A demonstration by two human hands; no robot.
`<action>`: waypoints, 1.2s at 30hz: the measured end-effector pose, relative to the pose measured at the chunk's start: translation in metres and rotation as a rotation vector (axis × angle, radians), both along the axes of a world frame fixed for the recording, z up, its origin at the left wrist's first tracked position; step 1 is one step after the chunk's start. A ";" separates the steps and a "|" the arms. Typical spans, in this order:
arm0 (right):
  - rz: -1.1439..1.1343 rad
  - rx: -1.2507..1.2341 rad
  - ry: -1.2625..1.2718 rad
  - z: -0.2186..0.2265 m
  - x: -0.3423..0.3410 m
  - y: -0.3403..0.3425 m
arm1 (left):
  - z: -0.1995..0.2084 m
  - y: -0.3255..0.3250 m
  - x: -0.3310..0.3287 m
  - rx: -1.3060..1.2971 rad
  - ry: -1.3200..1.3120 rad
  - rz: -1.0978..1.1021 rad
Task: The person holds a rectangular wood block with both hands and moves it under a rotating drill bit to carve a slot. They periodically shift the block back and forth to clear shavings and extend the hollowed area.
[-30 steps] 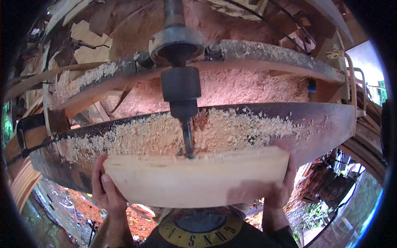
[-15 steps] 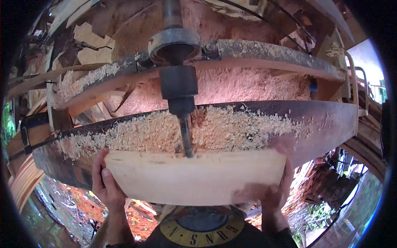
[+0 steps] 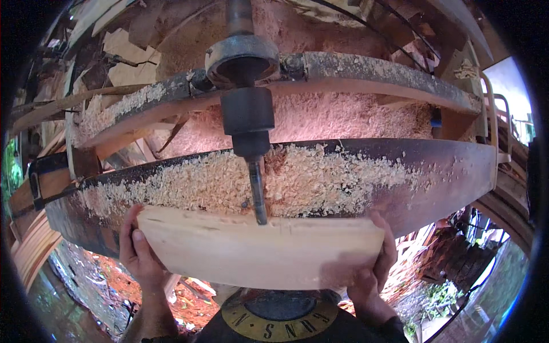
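Observation:
A pale wooden board [image 3: 257, 251] lies across the near edge of a dark work table, gripped at both ends. My left hand [image 3: 141, 251] is closed on its left end, thumb on the near side and fingers round the far corner. Round the right end, my right hand [image 3: 374, 263] is closed too, its fingers along the edge. A dark drill chuck [image 3: 247, 114] hangs over the table and carries a metal bit [image 3: 257, 191]. The bit's tip is at the board's far edge, where the wood looks notched; whether it touches, I cannot tell.
Wood chips [image 3: 320, 177] cover much of the dark table [image 3: 446, 171]. Behind it runs a dusty beam [image 3: 372, 71], with a sawdust heap [image 3: 349, 117] beyond. Stacked wood strips [image 3: 35, 251] stand at the left. Scraps lie on the ground below.
The board has shifted left and slightly toward me, with both hands moving along on its ends. The bit now sits farther right along the board's far edge.

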State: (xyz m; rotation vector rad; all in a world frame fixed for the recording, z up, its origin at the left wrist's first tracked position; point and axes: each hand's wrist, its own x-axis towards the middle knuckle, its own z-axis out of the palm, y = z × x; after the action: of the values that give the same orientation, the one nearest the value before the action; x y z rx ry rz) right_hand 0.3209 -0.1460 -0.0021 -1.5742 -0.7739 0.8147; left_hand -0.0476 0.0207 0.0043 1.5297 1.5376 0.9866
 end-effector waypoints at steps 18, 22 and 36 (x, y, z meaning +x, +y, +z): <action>-0.100 0.028 0.179 0.007 -0.007 0.013 | -0.001 -0.011 0.002 0.002 -0.092 0.065; -0.105 0.075 0.249 0.003 0.006 0.029 | 0.000 -0.012 0.002 -0.029 -0.196 0.063; -0.114 0.145 0.181 -0.010 0.003 0.011 | -0.005 -0.002 0.001 0.017 -0.111 0.020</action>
State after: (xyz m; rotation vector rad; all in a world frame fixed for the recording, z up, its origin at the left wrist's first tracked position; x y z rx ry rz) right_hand 0.3240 -0.1354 -0.0117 -1.3812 -0.5935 0.7879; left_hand -0.0462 0.0183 -0.0005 1.4488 1.4731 1.0798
